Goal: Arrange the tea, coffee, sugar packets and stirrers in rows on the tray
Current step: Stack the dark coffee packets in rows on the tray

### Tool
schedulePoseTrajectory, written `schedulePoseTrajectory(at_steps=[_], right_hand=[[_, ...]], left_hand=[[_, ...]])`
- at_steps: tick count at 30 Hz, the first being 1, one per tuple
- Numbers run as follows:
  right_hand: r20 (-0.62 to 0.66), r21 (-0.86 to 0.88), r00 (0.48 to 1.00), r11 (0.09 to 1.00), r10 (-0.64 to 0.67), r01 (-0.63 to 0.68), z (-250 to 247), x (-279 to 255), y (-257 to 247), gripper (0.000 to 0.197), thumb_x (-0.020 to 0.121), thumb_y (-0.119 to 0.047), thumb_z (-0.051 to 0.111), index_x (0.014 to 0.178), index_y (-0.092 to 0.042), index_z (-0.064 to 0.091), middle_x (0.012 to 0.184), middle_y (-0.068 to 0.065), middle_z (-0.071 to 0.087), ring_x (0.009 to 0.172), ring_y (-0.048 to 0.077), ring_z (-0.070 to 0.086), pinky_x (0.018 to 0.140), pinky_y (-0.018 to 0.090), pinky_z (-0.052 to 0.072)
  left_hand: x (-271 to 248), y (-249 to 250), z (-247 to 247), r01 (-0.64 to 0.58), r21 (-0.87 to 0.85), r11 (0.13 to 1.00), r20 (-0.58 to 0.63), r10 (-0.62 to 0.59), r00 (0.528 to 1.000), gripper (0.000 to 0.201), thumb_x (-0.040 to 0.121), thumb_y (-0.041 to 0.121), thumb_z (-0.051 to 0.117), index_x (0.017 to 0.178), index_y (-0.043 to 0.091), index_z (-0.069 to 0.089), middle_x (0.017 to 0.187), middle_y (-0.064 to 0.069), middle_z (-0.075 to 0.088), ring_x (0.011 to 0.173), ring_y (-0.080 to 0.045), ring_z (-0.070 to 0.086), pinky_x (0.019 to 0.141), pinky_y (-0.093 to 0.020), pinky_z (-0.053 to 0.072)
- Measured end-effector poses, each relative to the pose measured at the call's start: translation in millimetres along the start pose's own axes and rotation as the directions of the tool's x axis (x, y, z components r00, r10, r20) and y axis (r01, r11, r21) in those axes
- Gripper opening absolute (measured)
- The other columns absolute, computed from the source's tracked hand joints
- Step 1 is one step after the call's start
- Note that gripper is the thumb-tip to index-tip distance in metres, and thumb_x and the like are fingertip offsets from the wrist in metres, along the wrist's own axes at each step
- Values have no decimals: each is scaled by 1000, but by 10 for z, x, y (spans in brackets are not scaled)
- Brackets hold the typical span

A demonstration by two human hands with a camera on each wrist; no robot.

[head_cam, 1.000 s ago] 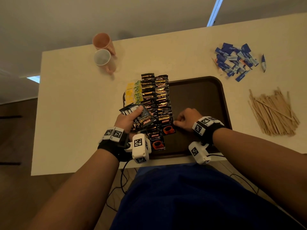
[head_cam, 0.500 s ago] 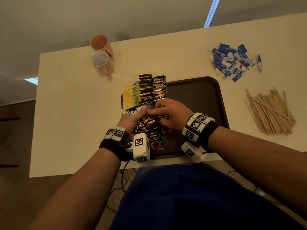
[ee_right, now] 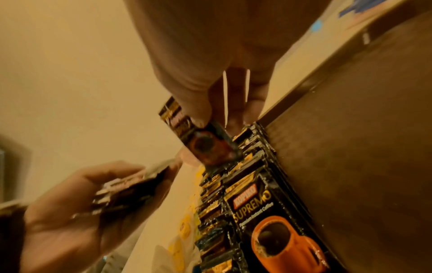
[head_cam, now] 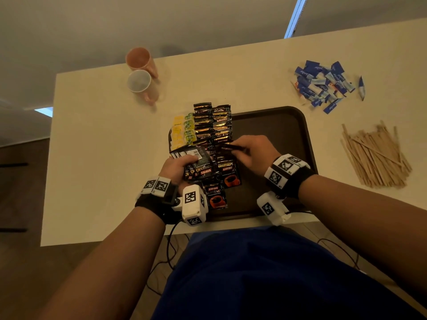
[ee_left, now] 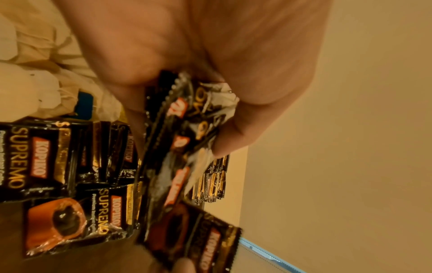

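the right hand [head_cam: 251,151] pinches one coffee packet [ee_right: 205,146] just above the right-hand coffee row [head_cam: 221,125] on the tray [head_cam: 288,139], long axis running away from the person, while the left hand [head_cam: 178,168], beside it, grips a fanned stack of packets [head_cam: 196,161].
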State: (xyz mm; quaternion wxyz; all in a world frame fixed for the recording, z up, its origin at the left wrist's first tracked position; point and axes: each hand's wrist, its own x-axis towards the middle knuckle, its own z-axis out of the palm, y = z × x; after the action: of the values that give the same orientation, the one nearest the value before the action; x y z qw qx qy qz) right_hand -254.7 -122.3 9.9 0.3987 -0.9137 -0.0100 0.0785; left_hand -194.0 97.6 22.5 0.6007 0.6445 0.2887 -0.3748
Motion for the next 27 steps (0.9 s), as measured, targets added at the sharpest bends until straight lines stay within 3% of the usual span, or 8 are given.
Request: schedulePoseTrajectory(at_steps=[2,6,9,12,15,20,23,27], right_hand=[[118,20,986,993,114,-117,-74,-23,46,22,91,-16,63,112,-15,69,93,-6,68,79,4,58,73,12,44],[382,9,880,951,283,-310,-64,-65,201,17,87,-21,69,103,-14,70,82,1,73,76,8,68,77,26,54],[446,-108,806,917,390,-384,85,-91,288,20,87,-26,71,96,-8,71,77,3,74,76,12,70,78,28,54],[425,-158,802,907,419,-390,219,-99,309,23,87,-28,71,87,-5,71,75,4,74,73,13,70,85,28,52],[408,-174,812,908,418,-380,279,-77,279,24,88,-31,70,73,-12,66,73,3,73,66,9,66,79,24,53],[364,-189,832,908,418,-374,303,-43,269,29,89,-35,67,78,-9,72,74,3,73,73,14,70,79,29,57],[373,-192,831,910,414,-368,312,-56,282,31,90,-36,66,78,-9,73,72,2,72,72,14,69,78,30,57],[392,-188,819,908,419,-374,305,-90,315,33,88,-40,67,77,-9,73,72,2,72,71,13,68,76,30,57]], left_hand=[[6,-9,3,-2,-33,999,4,2,1000,26,88,4,63,111,-8,57,77,-18,71,59,-28,71,43,-32,54],[11,-25,11,3,-46,999,2,-3,1000,30,88,4,63,114,-9,56,68,-14,72,55,-26,71,42,-30,53],[21,-39,-6,2,-34,999,-8,-2,1000,32,87,5,65,116,-8,57,78,-17,72,58,-26,71,43,-29,53],[21,-54,-33,11,-48,999,-6,-12,1000,27,87,5,65,111,-7,58,84,-19,70,58,-26,72,45,-29,54],[41,-73,-66,10,-58,998,0,-10,1000,28,87,5,65,112,-6,58,87,-20,70,59,-26,72,46,-29,54],[66,-104,-122,16,-42,999,-20,-17,1000,32,85,9,68,113,-5,60,91,-20,72,67,-28,72,51,-32,55],[75,-107,-138,19,-37,999,-20,-20,1000,28,86,9,68,108,-5,60,91,-20,71,65,-27,72,49,-30,55],[84,-111,-151,19,-16,1000,-19,-19,1000,33,86,11,69,113,-6,60,94,-20,71,67,-27,72,48,-29,54]])
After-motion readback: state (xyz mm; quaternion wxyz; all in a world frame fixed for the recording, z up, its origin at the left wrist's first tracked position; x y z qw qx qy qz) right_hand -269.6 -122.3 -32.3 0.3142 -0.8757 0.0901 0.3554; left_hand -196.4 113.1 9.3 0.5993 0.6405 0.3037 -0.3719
